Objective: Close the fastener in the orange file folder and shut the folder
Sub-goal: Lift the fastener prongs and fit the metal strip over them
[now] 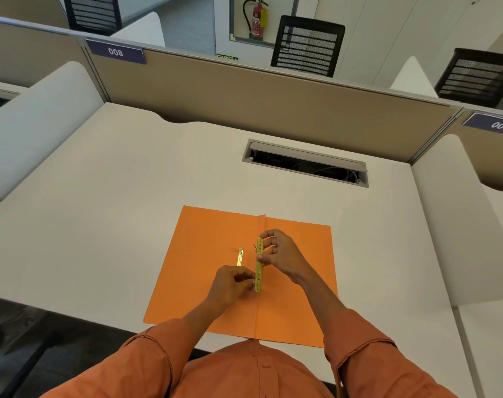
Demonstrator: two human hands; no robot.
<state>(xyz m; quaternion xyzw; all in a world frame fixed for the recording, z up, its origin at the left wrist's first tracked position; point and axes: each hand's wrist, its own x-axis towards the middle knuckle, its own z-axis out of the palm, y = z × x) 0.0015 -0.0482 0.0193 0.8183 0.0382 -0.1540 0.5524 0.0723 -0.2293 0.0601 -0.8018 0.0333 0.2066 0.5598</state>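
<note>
Your orange file folder [216, 268] lies open and flat on the white desk [101, 211], near its front edge, both leaves empty of paper, with only the brass fastener on it. The fastener's long bar [259, 264] stands along the centre crease, and 1 thin prong [240, 257] rises just left of it. Your right hand [282, 255] pinches the bar's upper half with its fingertips, while your left hand [230, 284] closes its fingers at the bar's lower end.
</note>
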